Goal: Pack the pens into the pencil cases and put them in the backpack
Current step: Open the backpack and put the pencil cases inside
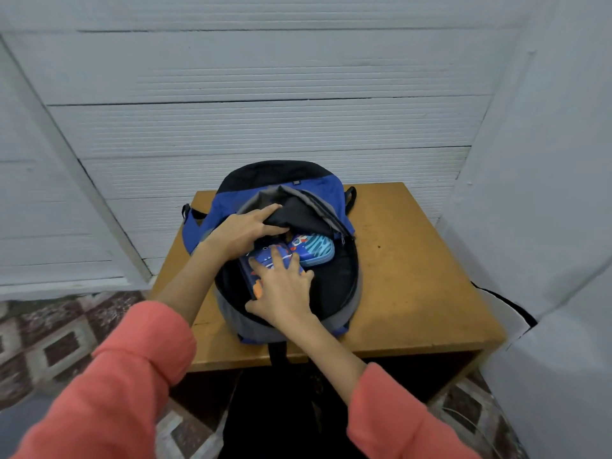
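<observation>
A blue, black and grey backpack (344, 293) lies open on a small wooden table (414, 276). Inside it I see two blue patterned pencil cases: a dark one (255, 276) with orange marks toward the left, and a lighter striped one (314, 250) behind it. My left hand (245, 230) grips the black flap of the bag's opening and holds it up. My right hand (284, 293) rests on the dark pencil case with fingers spread, thumb at its near edge. No loose pens are visible.
The table stands against a white panelled wall (265, 127), with a white panel (546, 193) close on the right. A patterned red and white tiled floor (66, 342) lies to the left and below. Backpack straps (278, 352) hang over the table's front edge.
</observation>
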Motion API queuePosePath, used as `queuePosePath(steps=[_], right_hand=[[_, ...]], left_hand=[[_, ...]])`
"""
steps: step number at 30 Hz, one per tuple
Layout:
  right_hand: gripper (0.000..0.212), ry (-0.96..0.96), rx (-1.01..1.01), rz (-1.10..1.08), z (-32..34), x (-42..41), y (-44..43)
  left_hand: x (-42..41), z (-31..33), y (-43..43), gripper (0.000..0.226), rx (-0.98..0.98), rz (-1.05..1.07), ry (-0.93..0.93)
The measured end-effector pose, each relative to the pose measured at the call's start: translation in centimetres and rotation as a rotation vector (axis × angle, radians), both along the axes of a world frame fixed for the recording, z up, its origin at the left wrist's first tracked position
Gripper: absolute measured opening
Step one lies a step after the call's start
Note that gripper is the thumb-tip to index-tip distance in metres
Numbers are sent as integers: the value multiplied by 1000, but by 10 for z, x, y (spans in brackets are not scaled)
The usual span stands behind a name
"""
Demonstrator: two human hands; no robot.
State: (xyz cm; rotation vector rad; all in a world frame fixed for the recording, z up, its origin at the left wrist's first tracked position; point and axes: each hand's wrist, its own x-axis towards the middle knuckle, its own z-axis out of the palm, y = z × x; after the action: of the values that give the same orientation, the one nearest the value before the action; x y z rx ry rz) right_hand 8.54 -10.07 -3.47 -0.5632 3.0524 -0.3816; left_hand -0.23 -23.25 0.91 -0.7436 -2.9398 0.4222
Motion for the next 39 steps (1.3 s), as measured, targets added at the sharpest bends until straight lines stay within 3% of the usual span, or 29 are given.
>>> queuePosePath(steps=[6,10,12,14,16,18,26,33,39], right_hand=[[79,-28,-14,64,-6,-17,-6],[85,-190,-197,161,-4,-17,24],[67,-29,-299,180,-5,-8,43],[36,147,-377,244,-10,4,60],[15,97,-390,315,-14,13,68],[9,43,-328,356,-20,16,68],[11,162,-238,327,-25,-4,39],[15,168,-148,293,-20,-36,12],[50,-15,0,294,-29,-57,-3]], left_hand=[[2,0,0,70,-11,8,4],[1,-1,-2,66,13,-11,15],[-1,-3,-4,65,19,-18,15],[-3,-5,-5,69,4,-9,17],[-4,-6,-5,71,9,-7,23],[-6,-7,-5,69,21,-20,25],[-1,-4,-4,69,15,-39,66],[-1,-10,-7,50,152,-160,128],[0,-10,-6,31,190,-262,175]])
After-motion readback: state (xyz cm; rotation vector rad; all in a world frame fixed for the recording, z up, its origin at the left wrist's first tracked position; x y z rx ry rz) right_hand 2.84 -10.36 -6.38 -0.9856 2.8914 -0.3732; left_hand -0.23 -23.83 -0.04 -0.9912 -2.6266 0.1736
